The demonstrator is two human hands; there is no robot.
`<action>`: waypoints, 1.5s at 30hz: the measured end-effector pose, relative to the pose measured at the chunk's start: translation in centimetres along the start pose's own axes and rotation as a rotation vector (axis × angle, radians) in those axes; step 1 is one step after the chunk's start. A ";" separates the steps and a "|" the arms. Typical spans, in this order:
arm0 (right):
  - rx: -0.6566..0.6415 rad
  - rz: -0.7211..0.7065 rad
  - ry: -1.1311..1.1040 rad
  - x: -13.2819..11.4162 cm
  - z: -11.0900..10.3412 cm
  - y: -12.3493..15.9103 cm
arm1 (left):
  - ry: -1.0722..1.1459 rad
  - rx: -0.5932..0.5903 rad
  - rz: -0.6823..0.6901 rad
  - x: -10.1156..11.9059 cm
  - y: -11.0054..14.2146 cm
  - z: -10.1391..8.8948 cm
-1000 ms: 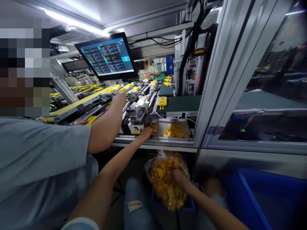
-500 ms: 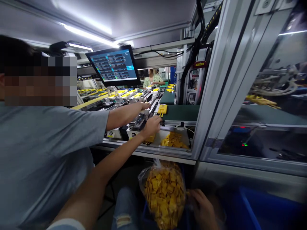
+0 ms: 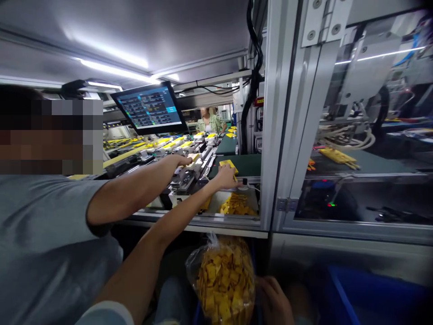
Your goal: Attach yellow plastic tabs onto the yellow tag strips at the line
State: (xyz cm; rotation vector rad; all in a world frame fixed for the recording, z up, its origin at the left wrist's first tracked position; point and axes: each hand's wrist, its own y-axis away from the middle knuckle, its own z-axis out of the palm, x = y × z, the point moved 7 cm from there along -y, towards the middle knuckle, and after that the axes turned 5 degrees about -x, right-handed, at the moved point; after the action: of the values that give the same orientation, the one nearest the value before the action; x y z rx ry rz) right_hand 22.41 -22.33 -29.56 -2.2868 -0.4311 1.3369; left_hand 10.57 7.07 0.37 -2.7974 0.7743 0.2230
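Observation:
My left hand (image 3: pixel 225 177) is stretched forward over the machine's edge, its fingers closed on a flat yellow carrier (image 3: pixel 229 164) that lies on the green belt (image 3: pixel 248 164). Just below it, a metal tray (image 3: pixel 250 215) holds a heap of small yellow parts (image 3: pixel 237 205). My right hand (image 3: pixel 274 301) is low by my lap, fingers curled against the right side of a clear bag of yellow parts (image 3: pixel 225 282). Its fingertips are partly out of sight.
A person in a grey shirt (image 3: pixel 43 253) sits close on my left, with one hand (image 3: pixel 182 160) on the fixtures of the line. A monitor (image 3: pixel 150 108) hangs above. An aluminium post (image 3: pixel 280 113) and a glazed machine enclosure (image 3: pixel 365 149) stand on the right. A blue bin (image 3: pixel 372 295) is at bottom right.
My left hand has moved from the tray's edge forward onto the yellow carrier on the belt. My right hand has come out of the bag to its side. The view has tilted up.

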 end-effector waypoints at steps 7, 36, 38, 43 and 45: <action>0.070 0.405 -0.151 2.1 -2.7 -0.7 | 0.457 0.477 0.364 4.2 10.2 -2.6; -0.821 0.642 0.045 -5.3 -0.2 1.0 | 2.213 -0.722 -0.696 21.1 37.4 23.0; -0.873 0.620 0.080 -5.7 -0.2 0.7 | 2.209 -0.728 -0.697 21.1 37.4 22.9; -0.905 0.528 0.164 -6.4 0.0 0.8 | 2.207 -0.734 -0.679 21.0 37.4 22.6; -0.881 0.458 0.214 -6.7 0.0 0.9 | 2.202 -0.738 -0.681 20.9 37.5 22.5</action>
State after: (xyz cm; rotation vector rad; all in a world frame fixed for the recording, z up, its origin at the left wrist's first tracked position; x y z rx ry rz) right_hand 19.26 -26.29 -25.06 -3.3860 -0.5100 1.2067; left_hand 6.86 -28.50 -32.27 -2.2670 -0.3680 -3.3301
